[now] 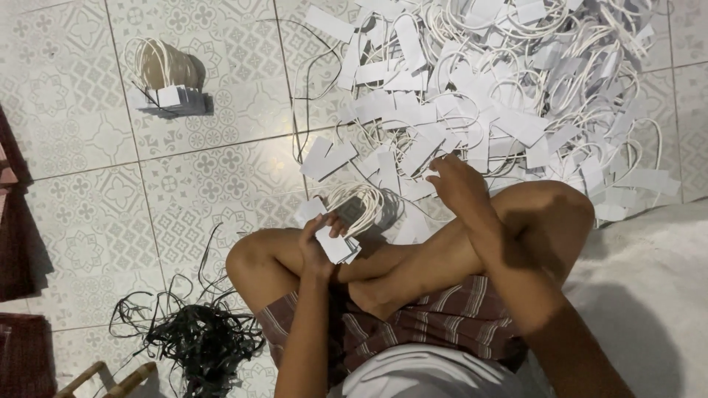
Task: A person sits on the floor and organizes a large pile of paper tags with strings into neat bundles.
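Crossed bare legs (413, 258) and striped shorts (442, 317) fill the bottom of the view, the person sitting on a patterned tile floor (88, 96). At about seven o'clock from the knees lies a tangle of black cord (199, 339), loose strands trailing away from it over the tiles.

Just above the left knee, the left hand (321, 236) is closed around a stack of white tags (338, 243). Fingers wrap the front of the stack and the thumb presses from behind, so the small rectangular cards sit squared together. Their white string loops (358, 199) fan out in a bunch toward twelve o'clock from the hand.

At two o'clock from the left hand, the right hand (456, 184) reaches over the right knee to the near edge of a big heap of tags (501, 96). Its fingers are curled down onto the heap; whether they pinch a single tag cannot be told, as the back of the hand hides the fingertips.

This heap spreads across the upper right of the view: many flat white cards lying at all angles, each with a thin white loop, all tangled together.

Well apart at ten o'clock stands a finished bundle (166, 85) of tags, cards stacked, loops gathered upward. White cloth (649, 295) covers the floor at four o'clock.
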